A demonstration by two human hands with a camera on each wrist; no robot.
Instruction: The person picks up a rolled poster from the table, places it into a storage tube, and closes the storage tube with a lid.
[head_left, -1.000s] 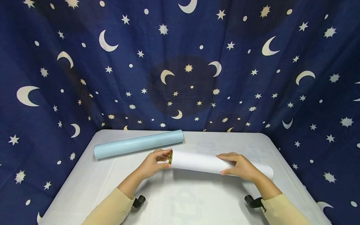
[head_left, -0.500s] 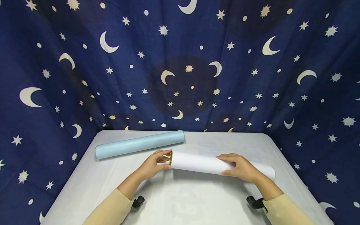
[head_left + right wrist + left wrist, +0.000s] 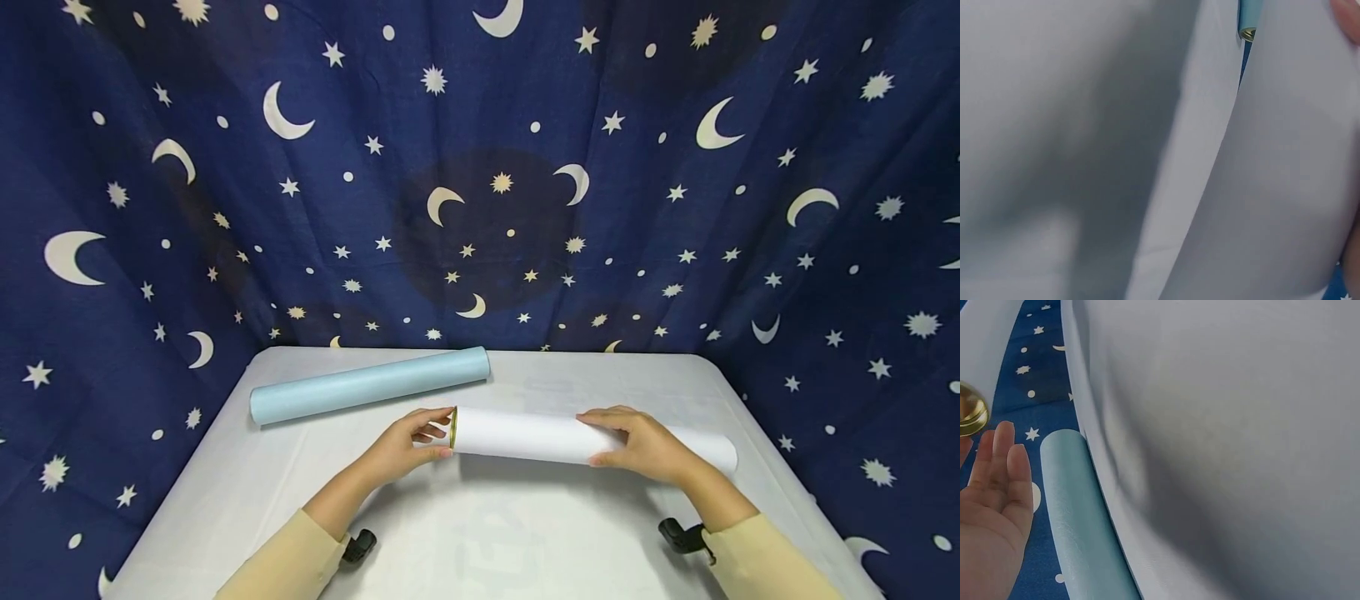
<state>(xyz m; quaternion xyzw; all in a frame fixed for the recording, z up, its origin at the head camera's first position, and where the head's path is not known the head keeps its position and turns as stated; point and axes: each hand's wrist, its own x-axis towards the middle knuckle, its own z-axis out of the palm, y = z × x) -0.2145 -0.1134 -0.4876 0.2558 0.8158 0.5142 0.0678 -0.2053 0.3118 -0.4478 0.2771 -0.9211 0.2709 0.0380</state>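
Observation:
A white cardboard tube lies crosswise in front of me, slightly tilted. Its left end has a gold metal cap, whose recessed face shows at the left edge in the left wrist view. My left hand is at that end, thumb and forefinger by the cap's rim. In the left wrist view its other fingers are fairly straight and not wrapped round anything. With thumb and fingers spread across it, my right hand grips the tube right of its middle. The tube fills much of the right wrist view.
Behind lies a light blue tube, slanting across the back left of the white-covered table; a gold end of it shows in the right wrist view. A dark blue curtain with moons and stars surrounds the table's back and sides.
My left hand has shifted slightly left and down, its fingers looser at the cap. The tube's left end sits a little lower, and its right end slightly further right. My right hand keeps its grip.

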